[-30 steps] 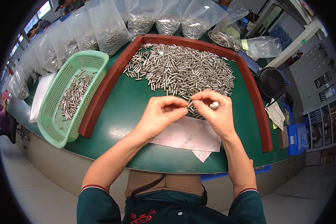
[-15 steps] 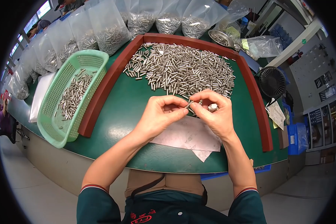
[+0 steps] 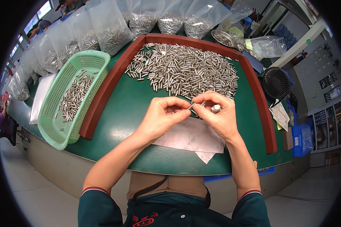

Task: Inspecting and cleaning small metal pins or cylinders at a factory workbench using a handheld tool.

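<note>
My left hand (image 3: 163, 114) and my right hand (image 3: 216, 113) meet over the green table mat, fingertips pinched together on one small metal pin (image 3: 191, 106). My right hand also keeps a short silvery cylinder (image 3: 215, 109) tucked against its fingers. Just beyond the hands lies a wide pile of small metal pins (image 3: 185, 70) inside a red-brown raised frame (image 3: 106, 89). A sheet of white paper (image 3: 191, 138) lies under my wrists.
A light green plastic basket (image 3: 55, 121) with several pins stands left of the frame. Clear bags of pins (image 3: 110, 30) line the back edge. A small black fan (image 3: 275, 82) and blue bins (image 3: 301, 140) sit at the right. A metal dish (image 3: 223, 38) is far back.
Both hands stay in nearly the same place; only the fingers shift slightly on the pin.
</note>
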A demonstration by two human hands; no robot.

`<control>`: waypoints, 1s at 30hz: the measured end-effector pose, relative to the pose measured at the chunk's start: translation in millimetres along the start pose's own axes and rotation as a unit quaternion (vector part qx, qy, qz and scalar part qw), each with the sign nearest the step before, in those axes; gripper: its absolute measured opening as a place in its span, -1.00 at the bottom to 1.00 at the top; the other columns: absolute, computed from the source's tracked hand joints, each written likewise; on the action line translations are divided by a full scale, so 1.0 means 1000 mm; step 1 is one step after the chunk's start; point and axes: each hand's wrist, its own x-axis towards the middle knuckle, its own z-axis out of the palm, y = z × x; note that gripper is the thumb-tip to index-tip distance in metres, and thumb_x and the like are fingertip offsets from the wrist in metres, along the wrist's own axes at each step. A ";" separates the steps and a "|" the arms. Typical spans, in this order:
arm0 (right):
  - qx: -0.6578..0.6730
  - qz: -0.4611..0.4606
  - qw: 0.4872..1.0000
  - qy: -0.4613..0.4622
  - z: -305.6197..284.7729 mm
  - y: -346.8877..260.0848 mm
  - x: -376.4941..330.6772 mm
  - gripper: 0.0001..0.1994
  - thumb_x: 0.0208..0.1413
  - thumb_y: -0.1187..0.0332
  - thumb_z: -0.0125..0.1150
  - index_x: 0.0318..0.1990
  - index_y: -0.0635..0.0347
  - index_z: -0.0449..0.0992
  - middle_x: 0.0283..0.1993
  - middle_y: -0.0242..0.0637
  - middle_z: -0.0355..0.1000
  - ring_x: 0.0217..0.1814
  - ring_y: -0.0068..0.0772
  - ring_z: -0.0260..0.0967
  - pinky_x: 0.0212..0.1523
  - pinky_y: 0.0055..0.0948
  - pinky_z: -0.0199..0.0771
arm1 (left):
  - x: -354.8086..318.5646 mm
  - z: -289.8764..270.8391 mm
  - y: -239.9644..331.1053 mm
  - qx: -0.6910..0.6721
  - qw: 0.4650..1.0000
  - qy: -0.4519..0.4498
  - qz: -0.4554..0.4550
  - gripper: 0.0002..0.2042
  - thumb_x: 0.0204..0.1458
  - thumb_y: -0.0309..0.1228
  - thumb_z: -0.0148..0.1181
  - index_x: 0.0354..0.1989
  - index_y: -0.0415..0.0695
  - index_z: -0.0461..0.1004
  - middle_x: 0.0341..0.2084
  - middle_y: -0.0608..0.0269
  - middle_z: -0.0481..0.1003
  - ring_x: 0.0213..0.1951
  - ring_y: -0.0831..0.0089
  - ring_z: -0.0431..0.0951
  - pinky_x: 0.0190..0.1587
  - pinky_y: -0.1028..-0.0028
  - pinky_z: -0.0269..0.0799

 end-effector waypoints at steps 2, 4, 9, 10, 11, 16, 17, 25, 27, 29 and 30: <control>0.000 0.002 1.000 0.000 -0.001 -0.001 -0.001 -0.90 -0.20 0.55 0.18 -0.43 0.27 0.51 -0.47 -0.41 0.41 -0.56 -0.77 0.22 -0.61 -0.76 0.14 | 0.000 0.001 0.001 0.003 1.000 -0.001 -0.002 -0.83 -0.14 -0.54 0.19 -0.33 -0.30 0.47 -0.44 0.27 0.48 -0.38 0.62 0.44 -0.30 0.62 0.38; -0.003 0.005 1.000 -0.004 -0.001 -0.001 0.000 -0.90 -0.20 0.55 0.17 -0.43 0.27 0.51 -0.47 -0.41 0.41 -0.55 -0.77 0.22 -0.60 -0.76 0.15 | 0.000 0.001 0.001 -0.006 1.000 -0.001 -0.007 -0.83 -0.14 -0.54 0.18 -0.33 -0.30 0.47 -0.44 0.27 0.48 -0.38 0.62 0.44 -0.30 0.62 0.38; 0.001 0.005 1.000 -0.006 -0.001 -0.002 0.000 -0.90 -0.20 0.55 0.17 -0.43 0.28 0.52 -0.46 -0.40 0.42 -0.54 -0.76 0.24 -0.59 -0.75 0.15 | 0.000 0.000 0.001 -0.008 1.000 -0.001 -0.008 -0.83 -0.14 -0.55 0.18 -0.33 -0.31 0.47 -0.44 0.26 0.48 -0.38 0.62 0.44 -0.29 0.62 0.38; 0.002 0.005 1.000 -0.006 -0.001 -0.002 0.000 -0.89 -0.20 0.55 0.16 -0.43 0.28 0.51 -0.46 -0.40 0.42 -0.53 -0.76 0.24 -0.59 -0.76 0.15 | 0.000 0.001 0.001 -0.009 1.000 0.000 -0.010 -0.83 -0.14 -0.55 0.17 -0.33 -0.31 0.47 -0.44 0.26 0.48 -0.38 0.62 0.44 -0.29 0.62 0.38; 0.002 0.005 1.000 -0.006 -0.002 -0.002 0.000 -0.89 -0.20 0.55 0.16 -0.43 0.28 0.51 -0.46 -0.40 0.42 -0.53 -0.76 0.24 -0.59 -0.76 0.15 | 0.000 0.001 0.002 -0.009 1.000 0.000 -0.010 -0.83 -0.14 -0.55 0.17 -0.33 -0.31 0.47 -0.44 0.26 0.48 -0.38 0.62 0.44 -0.29 0.62 0.38; 0.005 0.005 1.000 -0.017 -0.002 -0.002 0.001 -0.89 -0.20 0.55 0.15 -0.42 0.28 0.52 -0.45 -0.38 0.42 -0.50 -0.72 0.28 -0.57 -0.76 0.19 | 0.000 0.001 0.001 -0.001 1.000 0.002 -0.018 -0.83 -0.13 -0.55 0.17 -0.31 -0.30 0.46 -0.44 0.27 0.47 -0.39 0.63 0.44 -0.30 0.62 0.38; 0.005 0.006 1.000 -0.016 -0.003 -0.002 0.001 -0.89 -0.20 0.55 0.15 -0.42 0.28 0.52 -0.45 -0.38 0.42 -0.50 -0.72 0.28 -0.57 -0.76 0.19 | 0.000 0.001 0.001 -0.001 1.000 0.002 -0.019 -0.83 -0.13 -0.55 0.17 -0.31 -0.30 0.46 -0.44 0.27 0.47 -0.39 0.63 0.44 -0.30 0.62 0.38; 0.026 0.065 0.997 -0.034 -0.003 0.002 0.002 -0.88 -0.19 0.52 0.15 -0.42 0.31 0.52 -0.45 -0.36 0.44 -0.46 -0.72 0.30 -0.51 -0.73 0.28 | 0.002 -0.004 -0.005 -0.095 0.987 -0.033 -0.122 -0.83 -0.09 -0.49 0.15 -0.31 -0.27 0.43 -0.48 0.29 0.45 -0.44 0.61 0.43 -0.32 0.63 0.35; 0.028 0.074 0.996 -0.035 -0.004 0.004 0.002 -0.88 -0.19 0.51 0.16 -0.42 0.31 0.52 -0.47 -0.37 0.44 -0.48 -0.73 0.30 -0.51 -0.73 0.28 | 0.003 -0.004 -0.005 -0.096 0.986 -0.036 -0.128 -0.83 -0.09 -0.48 0.15 -0.31 -0.26 0.43 -0.48 0.29 0.45 -0.43 0.60 0.43 -0.31 0.62 0.35; 0.032 0.083 0.995 -0.037 -0.005 0.004 0.003 -0.87 -0.19 0.50 0.16 -0.42 0.32 0.52 -0.49 -0.37 0.44 -0.49 -0.73 0.30 -0.52 -0.73 0.29 | 0.002 -0.004 -0.005 -0.096 0.985 -0.038 -0.136 -0.83 -0.09 -0.47 0.15 -0.31 -0.26 0.43 -0.47 0.29 0.45 -0.43 0.60 0.43 -0.31 0.62 0.35; 0.037 0.099 0.993 -0.045 -0.005 0.003 0.003 -0.88 -0.19 0.52 0.17 -0.41 0.32 0.52 -0.48 -0.36 0.44 -0.48 -0.71 0.31 -0.50 -0.72 0.29 | 0.002 -0.004 -0.006 -0.100 0.984 -0.037 -0.142 -0.83 -0.08 -0.47 0.16 -0.31 -0.26 0.43 -0.47 0.29 0.45 -0.43 0.60 0.43 -0.31 0.62 0.36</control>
